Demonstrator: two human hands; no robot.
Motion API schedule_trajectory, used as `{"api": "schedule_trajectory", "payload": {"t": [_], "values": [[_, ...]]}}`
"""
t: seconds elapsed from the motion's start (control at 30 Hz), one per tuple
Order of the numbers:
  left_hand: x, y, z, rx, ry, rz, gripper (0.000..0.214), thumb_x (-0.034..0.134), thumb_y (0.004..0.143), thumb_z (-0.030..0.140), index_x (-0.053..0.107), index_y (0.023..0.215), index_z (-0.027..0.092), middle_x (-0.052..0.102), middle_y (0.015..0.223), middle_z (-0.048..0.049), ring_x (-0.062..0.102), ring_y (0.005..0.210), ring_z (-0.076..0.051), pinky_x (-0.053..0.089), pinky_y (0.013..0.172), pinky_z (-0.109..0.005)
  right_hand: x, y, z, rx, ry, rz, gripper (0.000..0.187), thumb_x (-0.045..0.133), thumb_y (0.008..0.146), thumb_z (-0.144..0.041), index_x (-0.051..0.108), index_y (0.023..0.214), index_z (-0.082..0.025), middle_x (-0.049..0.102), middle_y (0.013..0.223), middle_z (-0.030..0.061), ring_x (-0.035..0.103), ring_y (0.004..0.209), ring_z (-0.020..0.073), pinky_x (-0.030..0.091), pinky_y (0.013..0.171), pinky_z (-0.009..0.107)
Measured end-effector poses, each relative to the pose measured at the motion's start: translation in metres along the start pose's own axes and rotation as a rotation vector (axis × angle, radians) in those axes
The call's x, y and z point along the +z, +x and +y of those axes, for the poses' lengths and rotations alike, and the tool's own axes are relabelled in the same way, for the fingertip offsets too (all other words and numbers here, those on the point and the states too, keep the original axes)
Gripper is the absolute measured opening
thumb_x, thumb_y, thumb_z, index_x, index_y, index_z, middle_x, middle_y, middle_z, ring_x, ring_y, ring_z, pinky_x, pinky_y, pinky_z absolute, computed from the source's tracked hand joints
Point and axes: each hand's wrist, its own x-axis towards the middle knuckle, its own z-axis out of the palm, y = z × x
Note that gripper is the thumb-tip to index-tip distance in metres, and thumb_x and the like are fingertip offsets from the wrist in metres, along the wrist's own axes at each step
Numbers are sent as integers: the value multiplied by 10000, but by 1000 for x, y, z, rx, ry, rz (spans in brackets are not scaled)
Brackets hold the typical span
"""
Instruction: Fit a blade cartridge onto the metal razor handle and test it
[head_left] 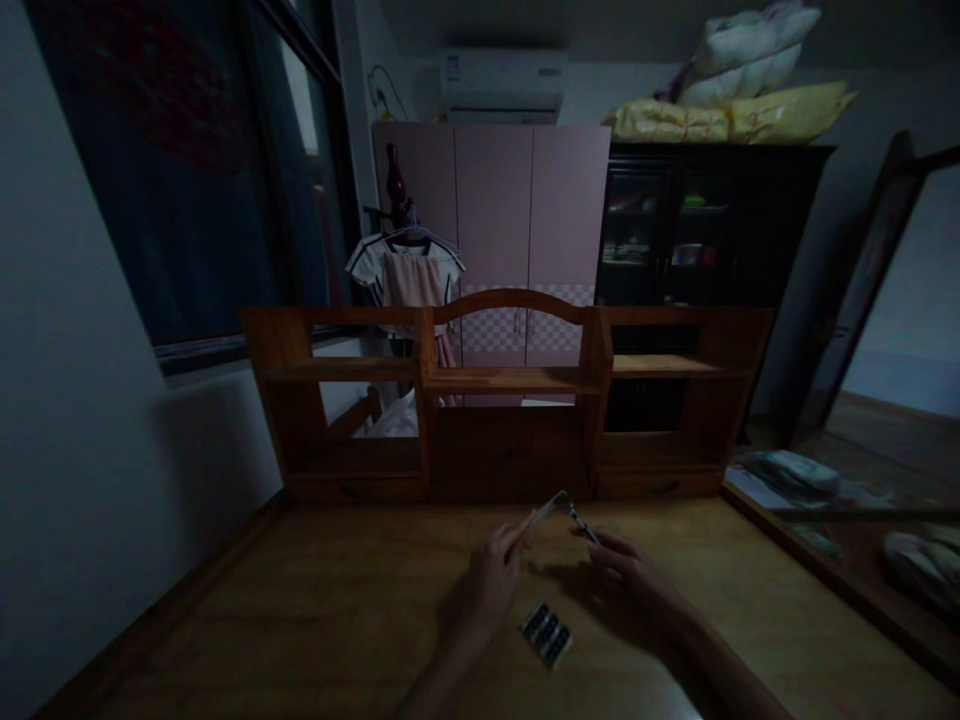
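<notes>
2 narrow finger pinches, likely for control, angle the left hand's (495,568) pale strip (547,509) and the right hand's (622,562) slim tool (582,523) toward the worktop's (330,600) rear edge.

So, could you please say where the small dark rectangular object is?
In the head view, the dark rectangular object lies low, just right of centre, on the brown wooden tabletop, between the left forearm and right forearm.
</notes>
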Motion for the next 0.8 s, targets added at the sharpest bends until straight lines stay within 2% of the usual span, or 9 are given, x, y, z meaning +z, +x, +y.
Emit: {"api": "schedule_trajectory", "payload": {"t": [0.13, 0.27, 0.43, 0.6, 0.8], "values": [[1, -3, 9, 19, 51, -30, 434, 398, 919, 220, 482, 1338, 294, 628, 1132, -74, 563, 1022, -199, 439, 914, -329, -2, 2, -3, -14, -70, -17, 475, 714, 722, -443, 640, 1112, -181, 306, 543, -72, 206, 453, 53, 129, 405, 192], [2, -4, 6, 43, 77, -40, 451, 381, 918, 201, 465, 1343, 324, 598, 1205, -53, 556, 1063, -195, 436, 920, -322, 1, -2, -7, -39, -93, -38, 436, 680, 765, -439, 640, 1113, -180, 288, 568, -72, 193, 466, 49, 127, 414, 183], [-4, -3, -4, 36, 106, -33, 417, 395, 918, 242, 501, 1313, 327, 627, 1039, -53, 588, 941, -179, 450, 838, -269, 2, -2, -7, -29, -86, -35, 415, 701, 738, -431, 658, 1065, -180, 323, 593, -64, 210, 466, 43, 152, 409, 171], [-10, 2, -10, 75, -35, -15, 400, 425, 911, 289, 538, 1293, 255, 605, 936, -60, 563, 879, -166, 441, 809, -249, -4, 3, -3, -46, -118, -13, 422, 698, 737, -454, 664, 1056, -180, 316, 596, -65, 199, 467, 42, 129, 408, 172], [-6, 2, -7, 38, -119, -124, 410, 456, 895, 334, 553, 1276, 218, 604, 868, -48, 558, 841, -161, 439, 814, -271, -10, 3, -2, -65, -136, -28, 457, 689, 739, -474, 662, 1071, -161, 284, 594, -66, 192, 472, 46, 113, 407, 186]]}}
